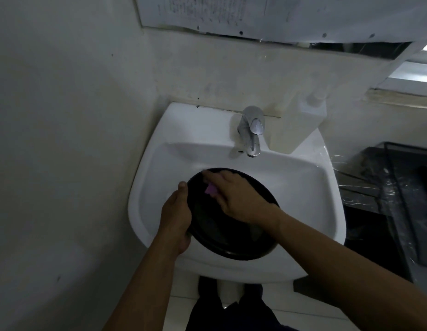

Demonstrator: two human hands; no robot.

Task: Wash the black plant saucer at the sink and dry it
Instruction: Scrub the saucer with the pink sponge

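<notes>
The round black plant saucer (222, 230) is held tilted over the bowl of the white sink (303, 187). My left hand (178, 216) grips its left rim, thumb up over the edge. My right hand (236, 194) lies flat across the saucer's upper part and presses a small pink sponge (210, 189) against it; only a corner of the sponge shows under the fingers. The chrome tap (252, 130) stands behind the bowl, and no water stream shows from its spout.
A white soap dispenser (303, 123) stands on the sink's back right. A wall runs close on the left. To the right is a dark wire rack (399, 187) covered in plastic film. A mirror hangs above. White floor tiles show below.
</notes>
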